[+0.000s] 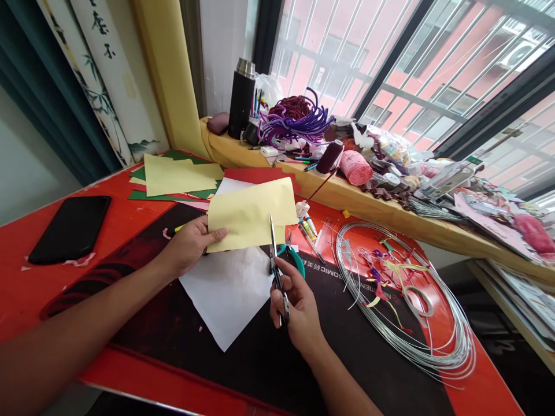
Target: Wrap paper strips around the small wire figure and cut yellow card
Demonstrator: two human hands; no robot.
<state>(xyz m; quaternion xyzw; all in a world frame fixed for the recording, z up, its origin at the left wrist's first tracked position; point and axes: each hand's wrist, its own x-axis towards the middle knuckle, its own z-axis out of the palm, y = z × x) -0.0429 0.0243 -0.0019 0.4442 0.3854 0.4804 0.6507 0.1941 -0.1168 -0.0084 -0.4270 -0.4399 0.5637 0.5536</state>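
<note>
My left hand [193, 245] pinches the left edge of a yellow sheet of paper [247, 214], thumb on top, and keeps it raised above the mat. The sheet is curved, its upper edge bending over. In my right hand [297, 309] is a pair of scissors [276, 271], blades pointing up against the sheet's lower right part. Whether the blades are cutting into the paper I cannot tell. Below lies a white sheet [229, 300] on the black mat [342, 329]. Behind the scissors, teal-handled pliers [297, 260] are partly hidden.
A wire coil [459, 341] with paper scraps inside lies at right. Coloured paper sheets [177, 176] are stacked at the back left, near a black phone [69, 228]. Glue tubes [309, 228] lie behind the mat. A black thermos [241, 98] and yarn crowd the window ledge.
</note>
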